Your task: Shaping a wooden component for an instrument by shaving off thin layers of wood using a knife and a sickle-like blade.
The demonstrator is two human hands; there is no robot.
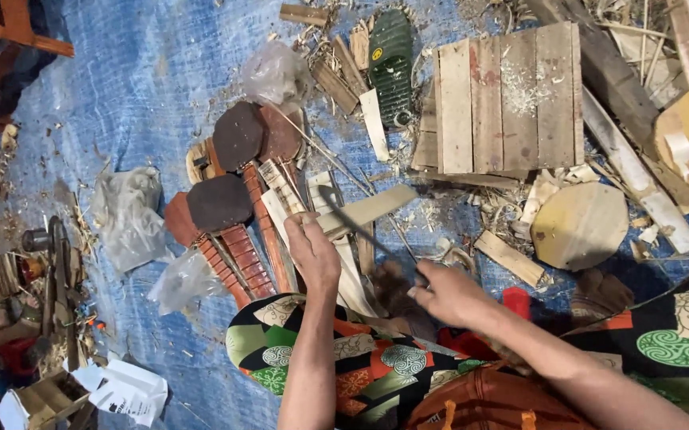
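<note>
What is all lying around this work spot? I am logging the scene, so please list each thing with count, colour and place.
Tarp: one, blue, under everything.
Pale wood strip: one, in the left hand.
Long blade: one, dark, across the strip, held by the right hand.
Small instrument necks: several, reddish-brown with dark heads, left of the hands.
Slatted board: one, bare wood, upper right.
Sandal: one, green, top centre.
Flat rounded wood pieces: two, tan, right.
Plastic bags: three, clear-grey, left and top.
Shavings and offcuts: many, scattered.
Patterned cloth: over the lap.
Left hand: grips the strip.
Right hand: grips the blade handle.
</note>
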